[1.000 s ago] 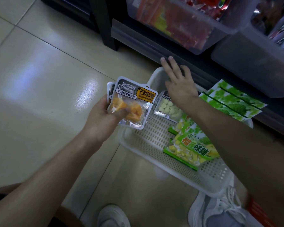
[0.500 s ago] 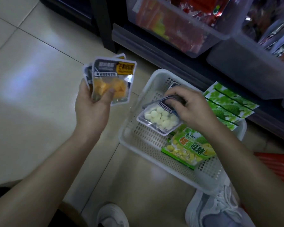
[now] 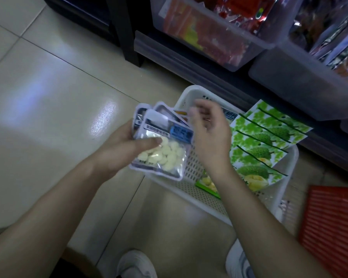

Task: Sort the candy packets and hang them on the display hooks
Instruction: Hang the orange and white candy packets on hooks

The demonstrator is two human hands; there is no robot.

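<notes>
Head camera is looking down, and nearest to me two white shoes [image 3: 137, 264] are standing on the pale floor [image 3: 48, 97]. Just above them, the left hand [image 3: 123, 151] is holding a stack of candy packets [image 3: 143, 115], fanned out a little. Its thumb is pressing on the top packet [image 3: 169, 157], the one with round white candies, and its fingers are curling underneath. The right hand [image 3: 209, 137] is hovering just beside that packet's top corner. Its fingers are bending loosely and seem to be gripping nothing; blur is hiding whether they are touching the packet.

Behind the hands, a white basket [image 3: 199, 199] is sitting on the floor. A green and yellow packet [image 3: 207, 183] is lying in it, and green durian packets [image 3: 265, 141] are leaning across its far side. Farther back, clear bins [image 3: 209, 43] of red snacks are sitting on a dark shelf [image 3: 189, 65]. No hooks are showing.

I think the stack could slip. Only one thumb is pinning those slick packets, so a bump from the right hand could send them sliding to the floor. An orange edge is peeking out behind the white candies, so mixed kinds could end up on one hook.
</notes>
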